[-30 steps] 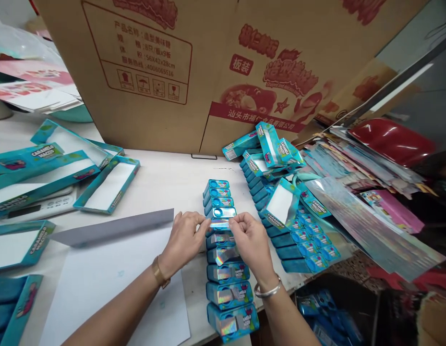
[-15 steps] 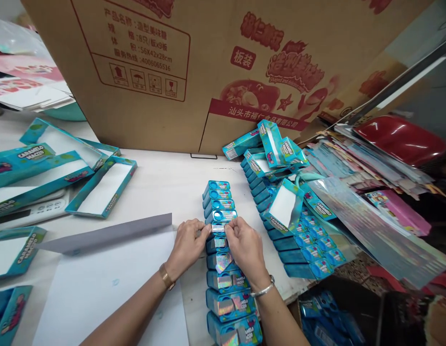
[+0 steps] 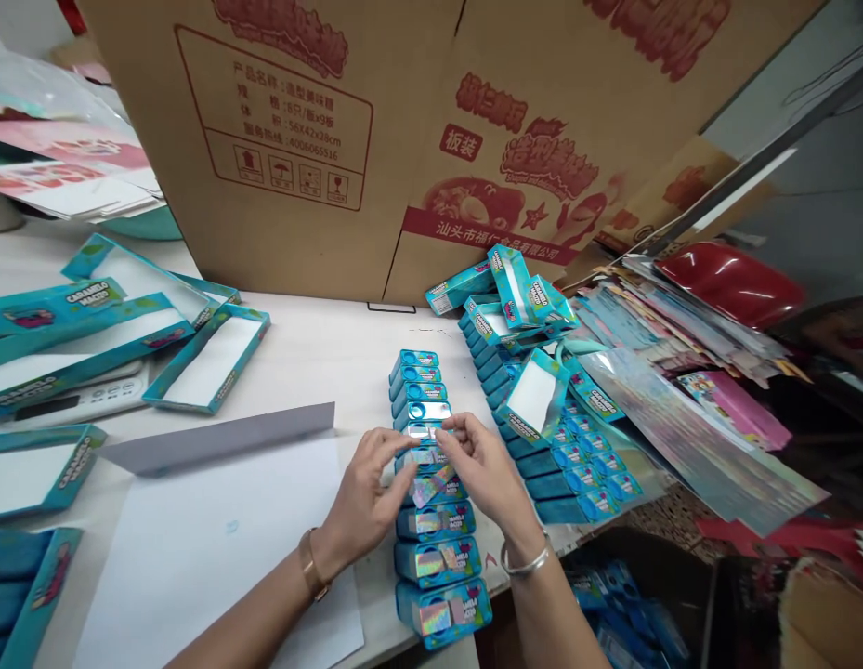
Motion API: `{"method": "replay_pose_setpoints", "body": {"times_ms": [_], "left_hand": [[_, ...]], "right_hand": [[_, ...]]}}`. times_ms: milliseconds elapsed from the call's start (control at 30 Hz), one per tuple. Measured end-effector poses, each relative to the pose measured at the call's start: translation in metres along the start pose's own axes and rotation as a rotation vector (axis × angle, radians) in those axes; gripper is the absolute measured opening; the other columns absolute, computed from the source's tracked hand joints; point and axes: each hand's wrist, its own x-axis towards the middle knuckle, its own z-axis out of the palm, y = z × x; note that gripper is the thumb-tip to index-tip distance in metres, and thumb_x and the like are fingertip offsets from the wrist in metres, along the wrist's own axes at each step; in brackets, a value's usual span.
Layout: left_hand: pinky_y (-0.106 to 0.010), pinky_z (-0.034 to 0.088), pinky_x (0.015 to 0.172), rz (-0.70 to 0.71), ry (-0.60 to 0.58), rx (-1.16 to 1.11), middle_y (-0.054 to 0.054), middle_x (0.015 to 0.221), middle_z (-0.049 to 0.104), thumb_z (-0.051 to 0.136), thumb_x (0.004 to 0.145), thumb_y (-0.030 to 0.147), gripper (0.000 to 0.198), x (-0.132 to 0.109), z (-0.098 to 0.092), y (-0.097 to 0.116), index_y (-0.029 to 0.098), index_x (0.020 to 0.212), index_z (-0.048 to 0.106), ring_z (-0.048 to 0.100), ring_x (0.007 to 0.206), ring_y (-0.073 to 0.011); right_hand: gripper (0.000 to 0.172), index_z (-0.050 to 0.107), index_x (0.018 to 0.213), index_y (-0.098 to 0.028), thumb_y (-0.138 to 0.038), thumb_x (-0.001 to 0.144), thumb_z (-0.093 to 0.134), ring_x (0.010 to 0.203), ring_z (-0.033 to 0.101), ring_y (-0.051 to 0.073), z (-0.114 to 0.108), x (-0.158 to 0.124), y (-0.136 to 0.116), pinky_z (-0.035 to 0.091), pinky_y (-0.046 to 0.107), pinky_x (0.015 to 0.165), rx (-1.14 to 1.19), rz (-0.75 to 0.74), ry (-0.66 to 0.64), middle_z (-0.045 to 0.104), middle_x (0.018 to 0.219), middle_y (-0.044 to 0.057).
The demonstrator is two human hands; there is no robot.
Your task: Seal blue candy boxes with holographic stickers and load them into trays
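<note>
A white table carries blue boxes in a row — plus paper, a carton.

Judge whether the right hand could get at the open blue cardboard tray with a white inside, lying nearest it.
Probably yes: the right hand is just left of the tray, and nothing visible covers it or blocks the way.

"The light?"
"Even and bright across the white counter; a glossy red object caught glare, and silvery strips glinted."
"Focus?"
"Carton lettering read legibly; the dim lower-right corner looked soft, stretched."
</note>
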Motion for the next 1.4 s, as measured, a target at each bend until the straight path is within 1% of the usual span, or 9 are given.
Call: {"method": "replay_pose_setpoints", "body": {"times_ms": [167, 300, 500, 567, 633, 700, 1000, 1233, 1400], "left_hand": [[-0.049, 0.037, 0.111, 0.128, -0.109, 0.05, -0.013, 0.139, 0.051, 0.069, 0.085, 0.034, 0.059, -0.017, 0.011, -0.009, 0.025, 0.139, 0.047, 0.041, 0.133, -0.0307], [-0.056, 0.029, 0.116, 0.168, -0.174, 0.106, -0.013, 0.151, 0.042, 0.073, 0.082, 0.041, 0.082, -0.026, 0.02, -0.021, 0.027, 0.15, 0.03, 0.029, 0.143, -0.0346], [-0.054, 0.03, 0.116, 0.171, -0.158, 0.116, -0.012, 0.152, 0.042, 0.073, 0.082, 0.037, 0.081, -0.03, 0.028, -0.027, 0.028, 0.15, 0.029, 0.027, 0.145, -0.0338], [-0.054, 0.029, 0.116, 0.19, -0.153, 0.107, -0.011, 0.151, 0.043, 0.073, 0.082, 0.035, 0.081, -0.031, 0.028, -0.029, 0.029, 0.15, 0.028, 0.027, 0.145, -0.0336], [-0.055, 0.029, 0.115, 0.207, -0.152, 0.096, -0.011, 0.15, 0.043, 0.072, 0.083, 0.034, 0.08, -0.031, 0.028, -0.029, 0.031, 0.15, 0.029, 0.027, 0.145, -0.0341], [-0.057, 0.03, 0.115, 0.207, -0.156, 0.086, -0.012, 0.15, 0.043, 0.071, 0.083, 0.033, 0.079, -0.032, 0.028, -0.03, 0.031, 0.15, 0.029, 0.027, 0.145, -0.035], [-0.054, 0.03, 0.115, 0.184, -0.151, 0.08, -0.011, 0.15, 0.044, 0.072, 0.082, 0.033, 0.079, -0.031, 0.029, -0.03, 0.03, 0.15, 0.03, 0.027, 0.146, -0.0336], [-0.053, 0.029, 0.115, 0.213, -0.141, 0.124, -0.012, 0.149, 0.046, 0.072, 0.082, 0.033, 0.081, -0.03, 0.03, -0.031, 0.028, 0.15, 0.028, 0.03, 0.145, -0.0326], [-0.055, 0.026, 0.116, 0.182, -0.161, 0.134, -0.013, 0.152, 0.042, 0.072, 0.082, 0.036, 0.082, -0.031, 0.029, -0.03, 0.026, 0.151, 0.028, 0.029, 0.145, -0.0335]], "right_hand": [[0.038, 0.068, 0.105, -0.022, -0.053, 0.096, 0.048, 0.078, 0.058, 0.02, -0.012, -0.024, 0.013, 0.043, 0.033, 0.074, -0.439, -0.059, 0.118, 0.063, 0.093, 0.006], [0.033, 0.068, 0.104, -0.023, -0.049, 0.097, 0.048, 0.098, 0.058, 0.026, -0.005, -0.039, 0.027, 0.042, 0.036, 0.083, -0.592, -0.094, 0.146, 0.063, 0.095, 0.007], [0.031, 0.065, 0.087, -0.022, -0.048, 0.096, 0.05, 0.09, 0.059, 0.023, 0.0, -0.04, 0.03, 0.044, 0.033, 0.075, -0.502, -0.026, 0.182, 0.061, 0.09, 0.006], [0.025, 0.066, 0.103, -0.023, -0.042, 0.097, 0.05, 0.094, 0.059, 0.022, -0.002, -0.039, 0.031, 0.047, 0.032, 0.077, -0.42, -0.057, 0.141, 0.06, 0.097, 0.006], [0.029, 0.061, 0.123, -0.027, -0.033, 0.098, 0.049, 0.1, 0.058, 0.021, -0.003, -0.038, 0.032, 0.049, 0.032, 0.082, -0.355, -0.117, 0.07, 0.058, 0.104, 0.006], [0.033, 0.06, 0.127, -0.029, -0.025, 0.098, 0.045, 0.102, 0.058, 0.02, -0.004, -0.038, 0.033, 0.049, 0.033, 0.086, -0.34, -0.17, 0.006, 0.056, 0.106, 0.006], [0.011, 0.061, 0.095, -0.023, -0.018, 0.094, 0.051, 0.096, 0.057, 0.02, -0.008, -0.027, 0.022, 0.047, 0.033, 0.085, -0.479, -0.237, -0.044, 0.055, 0.099, 0.004], [0.021, 0.055, 0.086, -0.021, -0.016, 0.099, 0.04, 0.087, 0.052, 0.022, -0.008, -0.038, -0.001, 0.04, 0.034, 0.078, -0.809, -0.377, -0.016, 0.057, 0.09, 0.006], [0.02, 0.05, 0.084, -0.022, -0.021, 0.1, 0.038, 0.08, 0.052, 0.021, -0.031, -0.06, -0.035, 0.036, 0.033, 0.071, -0.768, -0.386, -0.046, 0.057, 0.084, 0.005]]}}
